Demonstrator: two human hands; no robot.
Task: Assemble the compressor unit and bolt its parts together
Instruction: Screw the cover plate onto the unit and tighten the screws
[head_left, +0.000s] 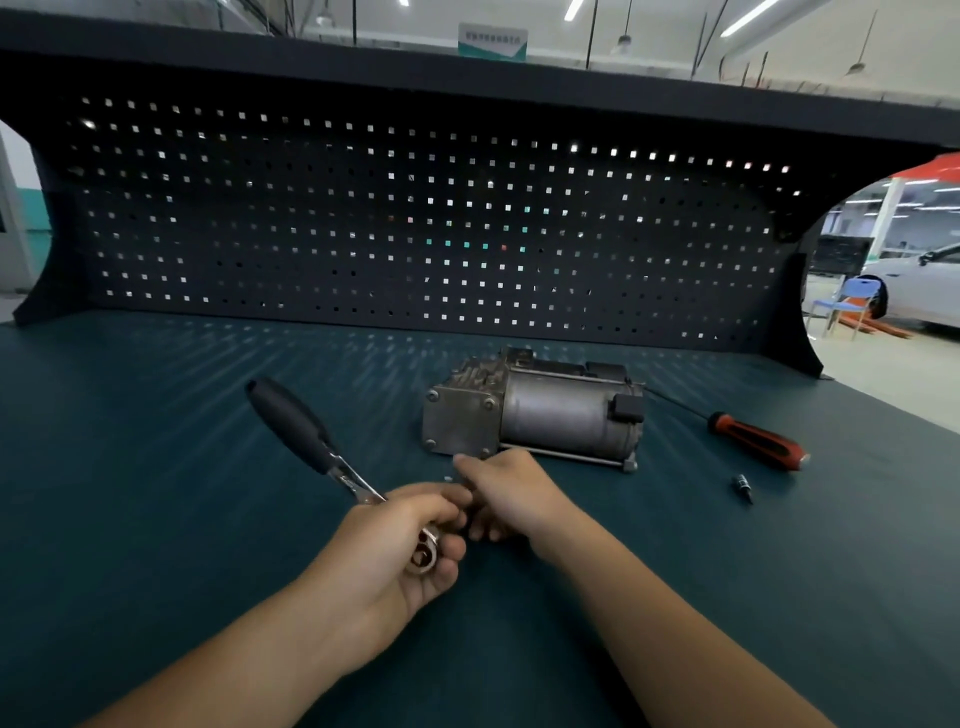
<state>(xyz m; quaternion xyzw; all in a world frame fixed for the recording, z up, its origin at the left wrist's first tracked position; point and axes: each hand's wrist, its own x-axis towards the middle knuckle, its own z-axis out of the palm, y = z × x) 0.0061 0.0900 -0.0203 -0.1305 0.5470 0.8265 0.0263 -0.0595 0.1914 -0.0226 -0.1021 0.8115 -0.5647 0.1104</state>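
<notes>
From my end the bench reads dim. The dark shelf (467, 78) across the top of the frame shades it, while the strip lights (571, 9) burn white along the upper edge. The hall seen through the gap at middle right is much brighter and partly washed out. Light pokes through the holes of the pegboard (415, 234) as white dots and falls as pale streaks on the green mat (156, 441) at centre. The metal head of the wrench (311, 436) glints inside the left hand (400, 551). The whole picture is soft, softest around the right hand (511, 493). Straight edges bow hard toward the corners.
</notes>
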